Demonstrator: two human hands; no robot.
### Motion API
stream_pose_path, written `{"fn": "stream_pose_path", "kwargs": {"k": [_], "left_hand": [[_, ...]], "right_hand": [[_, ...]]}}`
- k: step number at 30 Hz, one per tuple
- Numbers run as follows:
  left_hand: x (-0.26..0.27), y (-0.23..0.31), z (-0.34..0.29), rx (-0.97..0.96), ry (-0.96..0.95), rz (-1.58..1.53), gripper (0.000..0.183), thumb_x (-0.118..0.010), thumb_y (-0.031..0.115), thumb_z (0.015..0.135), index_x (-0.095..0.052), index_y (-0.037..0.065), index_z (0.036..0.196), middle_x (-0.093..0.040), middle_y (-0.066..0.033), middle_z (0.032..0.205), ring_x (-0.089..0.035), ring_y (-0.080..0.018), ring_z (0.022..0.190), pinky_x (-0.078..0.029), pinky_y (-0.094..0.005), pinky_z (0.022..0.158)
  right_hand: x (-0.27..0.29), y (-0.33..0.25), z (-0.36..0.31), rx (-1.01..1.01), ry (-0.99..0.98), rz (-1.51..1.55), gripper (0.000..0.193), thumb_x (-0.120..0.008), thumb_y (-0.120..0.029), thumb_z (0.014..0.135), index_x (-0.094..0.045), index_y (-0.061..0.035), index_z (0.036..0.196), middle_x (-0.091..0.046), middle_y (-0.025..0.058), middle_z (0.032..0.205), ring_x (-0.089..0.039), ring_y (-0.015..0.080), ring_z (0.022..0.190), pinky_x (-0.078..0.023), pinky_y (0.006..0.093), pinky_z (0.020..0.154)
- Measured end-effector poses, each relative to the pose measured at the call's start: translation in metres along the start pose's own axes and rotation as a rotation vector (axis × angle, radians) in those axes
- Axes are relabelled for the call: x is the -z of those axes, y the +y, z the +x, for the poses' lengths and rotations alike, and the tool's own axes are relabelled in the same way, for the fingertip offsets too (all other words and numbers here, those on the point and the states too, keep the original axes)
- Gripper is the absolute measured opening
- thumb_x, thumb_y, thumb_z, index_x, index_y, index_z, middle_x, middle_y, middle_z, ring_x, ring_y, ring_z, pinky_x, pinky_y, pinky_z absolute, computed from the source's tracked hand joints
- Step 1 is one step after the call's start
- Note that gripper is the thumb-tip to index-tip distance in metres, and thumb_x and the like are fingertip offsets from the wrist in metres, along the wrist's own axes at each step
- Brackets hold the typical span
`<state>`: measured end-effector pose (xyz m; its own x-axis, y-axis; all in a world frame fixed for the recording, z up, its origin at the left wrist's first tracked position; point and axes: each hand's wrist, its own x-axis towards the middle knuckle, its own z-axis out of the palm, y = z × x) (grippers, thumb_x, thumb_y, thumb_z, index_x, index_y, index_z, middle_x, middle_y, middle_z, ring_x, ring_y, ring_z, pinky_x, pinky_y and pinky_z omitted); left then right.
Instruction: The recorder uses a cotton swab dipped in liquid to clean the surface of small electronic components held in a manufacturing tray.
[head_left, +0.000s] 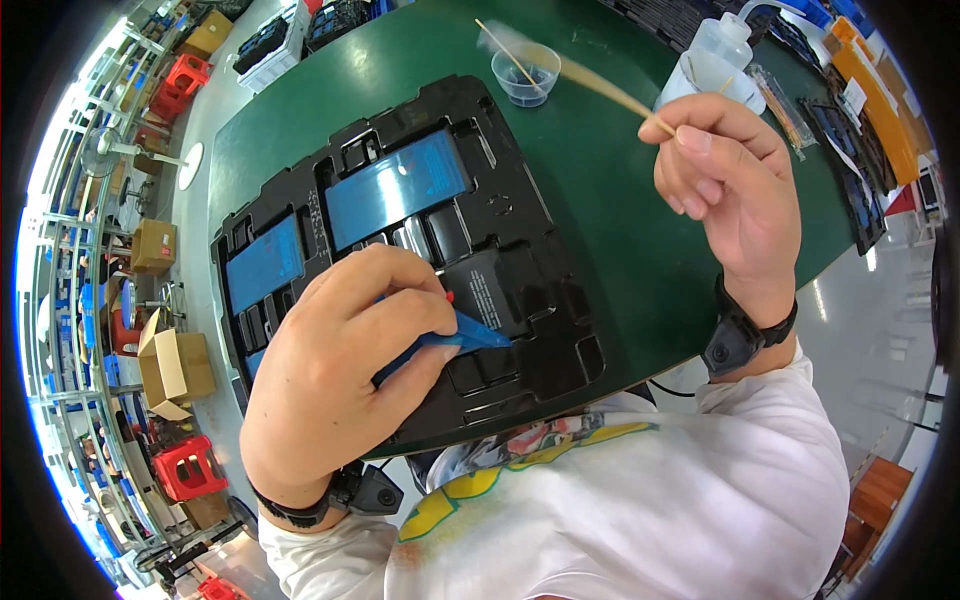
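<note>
My left hand (350, 345) is over the near part of a black moulded tray (560, 350), its fingers closed on a blue film (480, 335) that narrows to a point at the right. A small red bit shows by the fingertips. Beside the film lies a flat black piece (485, 290) with small print. Raised over the table's right side, my right hand (725, 165) pinches a thin wooden stick (610, 90), its far end smeared by motion. That end is near a clear plastic cup (525, 85) with another stick in it. Blue-faced flat pieces (400, 185) sit in the tray's pockets.
The green table (620, 230) carries a white squeeze bottle (722, 50) in a container at the back right. Near it are a bag of sticks (782, 110) and dark strips (845, 170). Shelving, red stools (188, 468) and cardboard boxes (175, 365) stand at the left.
</note>
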<state>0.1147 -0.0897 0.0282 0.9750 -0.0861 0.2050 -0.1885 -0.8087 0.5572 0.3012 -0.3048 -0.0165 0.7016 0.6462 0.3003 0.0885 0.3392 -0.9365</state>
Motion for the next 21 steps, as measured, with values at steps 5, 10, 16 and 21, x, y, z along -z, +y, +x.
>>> {"fn": "stream_pose_path", "kwargs": {"k": [5,10,16,21], "left_hand": [[0.000,-0.003,0.001,-0.007,-0.005,0.006,0.024,-0.071,-0.005,0.061,-0.061,0.003,0.082,-0.060,-0.0098,0.091,-0.061,-0.0265,0.082,-0.049,-0.0321,0.073],[0.001,0.002,0.001,0.051,-0.023,0.000,0.025,-0.071,-0.004,0.061,-0.060,0.004,0.083,-0.058,-0.0115,0.100,-0.059,-0.0264,0.085,-0.048,-0.0330,0.075],[-0.002,0.003,0.004,0.047,-0.042,0.018,0.027,-0.071,-0.003,0.060,-0.060,0.005,0.083,-0.059,-0.0123,0.110,-0.054,-0.0232,0.080,-0.047,-0.0325,0.075],[0.000,0.001,0.003,0.069,-0.079,-0.005,0.027,-0.072,-0.004,0.060,-0.059,0.005,0.082,-0.058,-0.0137,0.112,-0.056,-0.0233,0.082,-0.047,-0.0326,0.077]], "right_hand": [[-0.002,-0.007,-0.003,-0.049,-0.080,0.064,0.021,-0.052,-0.017,0.093,-0.059,0.0019,0.102,-0.058,0.0058,0.066,-0.049,0.0095,0.053,-0.040,0.0235,0.050],[-0.009,-0.004,-0.004,-0.079,-0.083,0.014,0.014,-0.050,-0.018,0.095,-0.051,-0.0039,0.097,-0.060,0.0065,0.070,-0.058,0.0128,0.061,-0.045,0.0245,0.058],[-0.015,0.000,-0.009,-0.077,-0.118,-0.038,0.010,-0.049,-0.014,0.096,-0.051,-0.0043,0.095,-0.061,0.0053,0.074,-0.059,0.0114,0.068,-0.046,0.0246,0.061],[-0.017,-0.007,-0.011,-0.147,-0.144,-0.104,0.012,-0.051,-0.011,0.095,-0.055,-0.0008,0.099,-0.060,0.0072,0.073,-0.056,0.0105,0.061,-0.044,0.0218,0.056]]}}
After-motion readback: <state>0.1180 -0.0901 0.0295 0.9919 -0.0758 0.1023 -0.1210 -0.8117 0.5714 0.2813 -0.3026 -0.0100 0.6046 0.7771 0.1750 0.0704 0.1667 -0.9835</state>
